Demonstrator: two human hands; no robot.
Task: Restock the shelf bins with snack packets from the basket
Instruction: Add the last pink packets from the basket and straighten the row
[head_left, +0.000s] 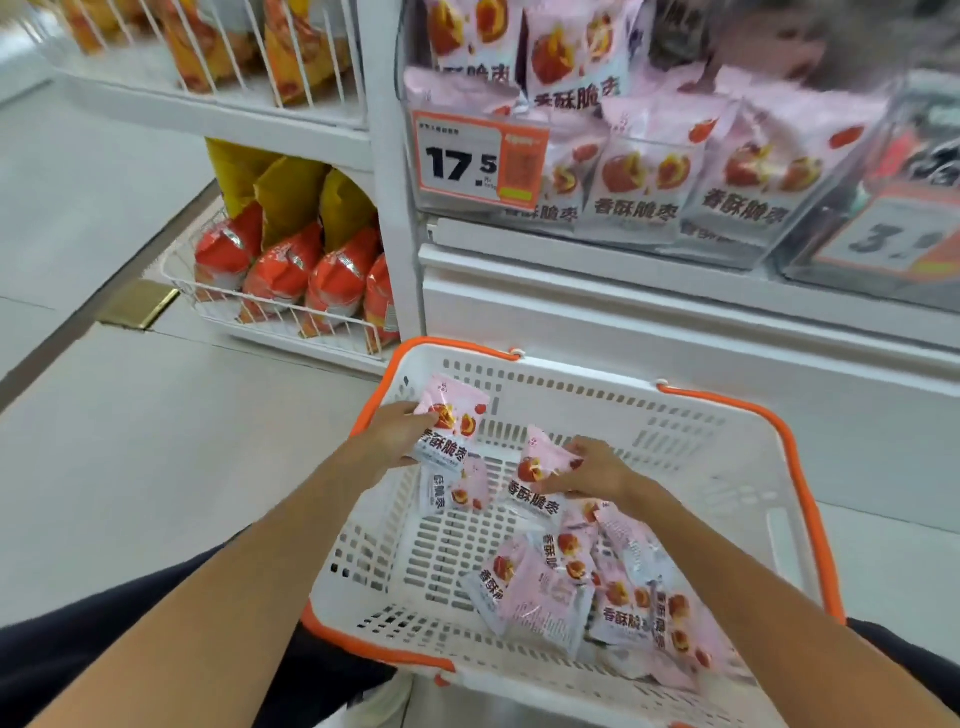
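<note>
Pale grey tiled floor (130, 441) across left and centre of frame, white plastic slotted basket with orange rim (571, 395) lower centre, white shelving unit base (649, 332) upper right

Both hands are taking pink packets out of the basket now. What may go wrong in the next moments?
1. The left hand holds its packet only by the edge, so it may slip on the way up.
2. The right hand pinches a packet lying against others; a neighbour may be dragged along.
3. The clear bin behind the price tag already looks crowded, so new packets may slide out.
</note>
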